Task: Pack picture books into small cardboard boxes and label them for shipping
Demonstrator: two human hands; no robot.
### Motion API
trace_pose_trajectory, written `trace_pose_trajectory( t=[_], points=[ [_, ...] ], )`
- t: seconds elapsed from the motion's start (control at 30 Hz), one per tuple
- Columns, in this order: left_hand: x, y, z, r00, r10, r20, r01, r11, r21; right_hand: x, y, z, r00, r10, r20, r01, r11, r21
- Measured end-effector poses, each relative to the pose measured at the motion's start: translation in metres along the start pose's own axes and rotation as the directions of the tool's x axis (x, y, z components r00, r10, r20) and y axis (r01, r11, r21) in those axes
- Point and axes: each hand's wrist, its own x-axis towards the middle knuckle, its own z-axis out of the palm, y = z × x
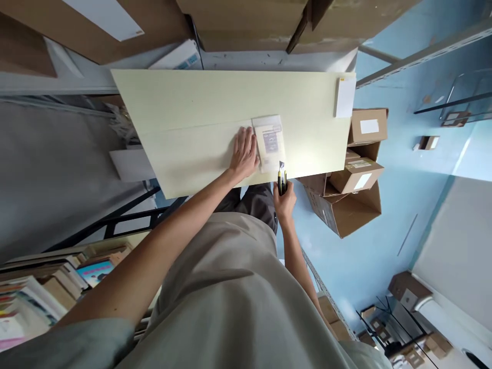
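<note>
Flat packet [270, 143] in a clear sleeve, probably light, fairly stiff across its face and slippery on the outside; its side edges offer the likeliest hold. It lies on the cream tabletop [192, 110], just right of the fingers of the left hand [245, 160], which are extended and grasp nothing; contact with its edge cannot be told. The right hand's [285, 203] fingers close around a utility knife [282, 180], its tip at the packet's near right corner. Beyond these fingers, farther right, stand open cartons [357, 212].
</note>
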Motion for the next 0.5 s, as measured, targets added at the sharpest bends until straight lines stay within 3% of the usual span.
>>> trace_pose_trajectory(
  t=[0.2,0.4,0.5],
  points=[
    [0.003,0.008,-0.008,1.0,-0.002,0.029,0.002,1.0,0.016,0.031,-0.026,0.002,1.0,0.009,0.021,-0.01,1.0,0.025],
    [0.004,-0.029,-0.042,0.998,0.051,0.033,-0.052,0.997,0.058,0.094,-0.075,0.014,0.988,-0.138,0.062,0.137,0.99,0.022],
    [0.005,-0.044,-0.05,0.995,0.079,0.056,-0.082,0.995,0.051,0.115,-0.098,0.02,0.966,-0.243,0.09,0.248,0.968,-0.039]
  ],
)
